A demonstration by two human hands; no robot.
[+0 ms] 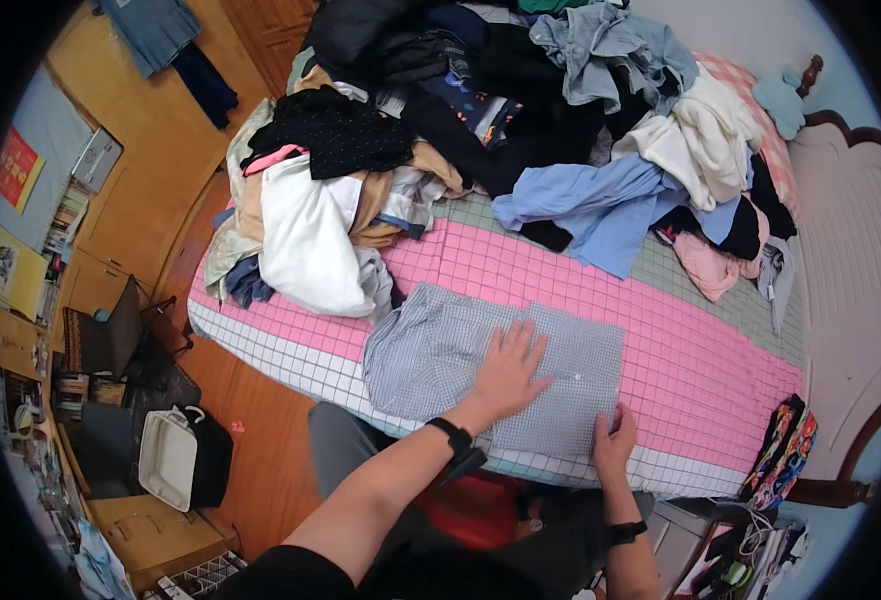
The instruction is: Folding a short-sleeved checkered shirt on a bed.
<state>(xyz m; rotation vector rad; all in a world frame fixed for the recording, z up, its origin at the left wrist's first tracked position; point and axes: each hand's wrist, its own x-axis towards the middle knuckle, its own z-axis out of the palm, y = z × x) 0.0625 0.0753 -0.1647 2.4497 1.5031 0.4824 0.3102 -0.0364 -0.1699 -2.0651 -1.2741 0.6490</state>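
A grey-and-white checked shirt (560, 350) lies spread on the bed in front of me, partly folded, with its right edge straight and its left end bunched. My left hand (507, 372) rests flat on the middle of the shirt, fingers spread. At the shirt's near right corner, my right hand (614, 440) has its thumb and fingers closed about the edge of the cloth. A small pale button shows on the fabric between the hands. Dark bands circle both my wrists.
The bed (690, 370) has a pink, white and green checked cover. Heaped clothes lie beyond, including a white garment (310, 240), a blue shirt (590, 205) and a denim jacket (615, 50). A black-and-white open case (170, 460) stands on the wooden floor at left. The headboard (845, 270) is at right.
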